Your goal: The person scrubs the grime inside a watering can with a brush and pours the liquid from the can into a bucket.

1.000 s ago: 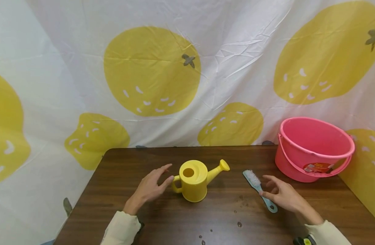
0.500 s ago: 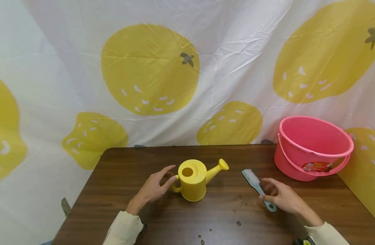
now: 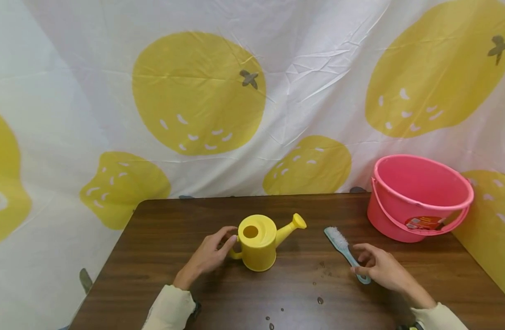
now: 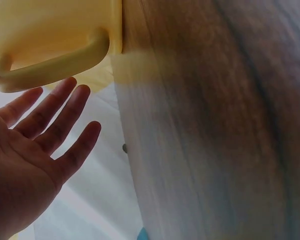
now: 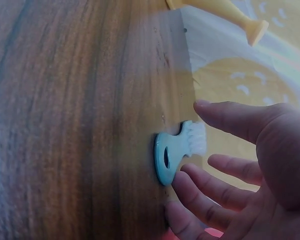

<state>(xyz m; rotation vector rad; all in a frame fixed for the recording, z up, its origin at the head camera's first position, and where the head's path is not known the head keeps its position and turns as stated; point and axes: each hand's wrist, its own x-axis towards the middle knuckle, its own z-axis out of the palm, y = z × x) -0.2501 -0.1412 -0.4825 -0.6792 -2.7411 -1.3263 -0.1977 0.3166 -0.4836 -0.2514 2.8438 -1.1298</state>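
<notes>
By right hand: brush (bristles up).

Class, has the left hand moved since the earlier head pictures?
Yes: against the yellow watering can, the left hand has moved rightward, closer to the handle.

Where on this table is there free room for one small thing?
Bare table lies left of the left hand, out to the left edge. A smaller gap lies between the watering can and brush, but drops spot its front. Crowded: the right side, where right hand, brush and pink bucket are close.
</notes>
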